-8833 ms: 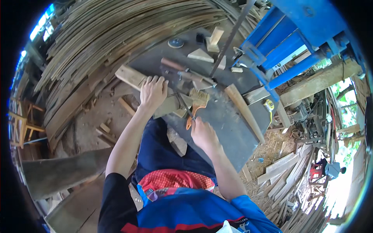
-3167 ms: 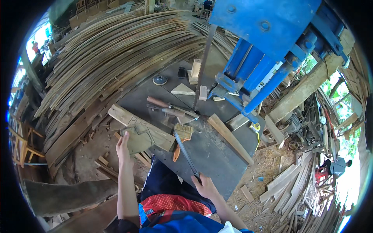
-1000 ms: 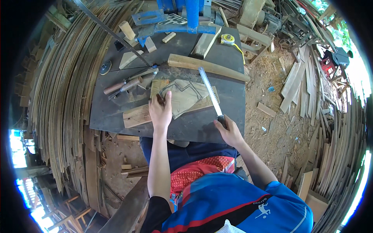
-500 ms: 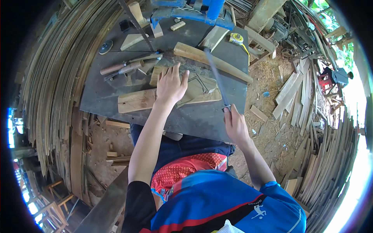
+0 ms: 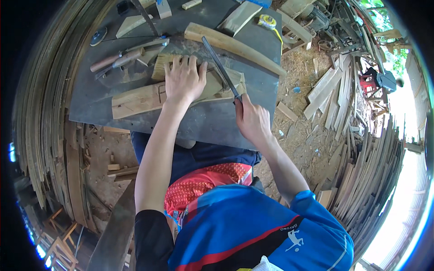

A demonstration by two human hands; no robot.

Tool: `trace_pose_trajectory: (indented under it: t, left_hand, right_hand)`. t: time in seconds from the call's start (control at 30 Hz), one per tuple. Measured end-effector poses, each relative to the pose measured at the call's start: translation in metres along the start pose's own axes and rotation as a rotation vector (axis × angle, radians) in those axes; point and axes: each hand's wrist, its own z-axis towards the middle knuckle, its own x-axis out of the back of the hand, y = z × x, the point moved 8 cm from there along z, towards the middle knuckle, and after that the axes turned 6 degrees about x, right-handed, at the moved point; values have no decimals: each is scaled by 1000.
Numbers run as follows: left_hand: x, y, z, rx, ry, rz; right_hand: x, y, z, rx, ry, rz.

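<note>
here, at the far left, long bent wooden strips [image 5: 49, 90] are stacked in a curving heap beside a dark metal table [image 5: 97, 97]. on the table's left part a small round disc [image 5: 98, 36] lies near the edge, with a wedge of pale wood [image 5: 131, 25] just right of it, and below them two wooden-handled tools [image 5: 120, 58] lie side by side, slanting up to the right. further in, a flat wooden workpiece [image 5: 140, 97] lies across the table's middle, and the left hand [image 5: 183, 81] presses flat on it, fingers spread and extended, gripping nothing (just bearing down on the wood). above the knuckles a long curved wooden piece [image 5: 235, 45] runs from the upper middle down toward the right edge. to the right, the right hand [image 5: 253, 119] is closed in a fist around the handle of a long narrow metal file [image 5: 219, 67], whose blade slants up and left over the right end of the workpiece, passing just beside the left fingertips; whether the blade touches the wood i cannot tell. a yellow tape measure [image 5: 266, 21] sits at the table's upper right corner. beyond the table's right side the ground is littered with sawdust and short offcut boards [image 5: 323, 88], and more strips are piled at the far right [image 5: 375, 171].
</note>
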Motion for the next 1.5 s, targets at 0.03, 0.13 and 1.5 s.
trace_pose_trajectory:
  t: [0.03,0.13,1.5]
  left_hand:
    - [-1,0,0,2,-10,2]
    - [-3,0,3,25,-74,5]
    - [-2,14,1,-101,35,131]
  right_hand:
    - [0,-1,2,-7,-9,-1]
    - [-2,-4,4,-12,-41,-6]
    - [4,3,-68,-102,-189,130]
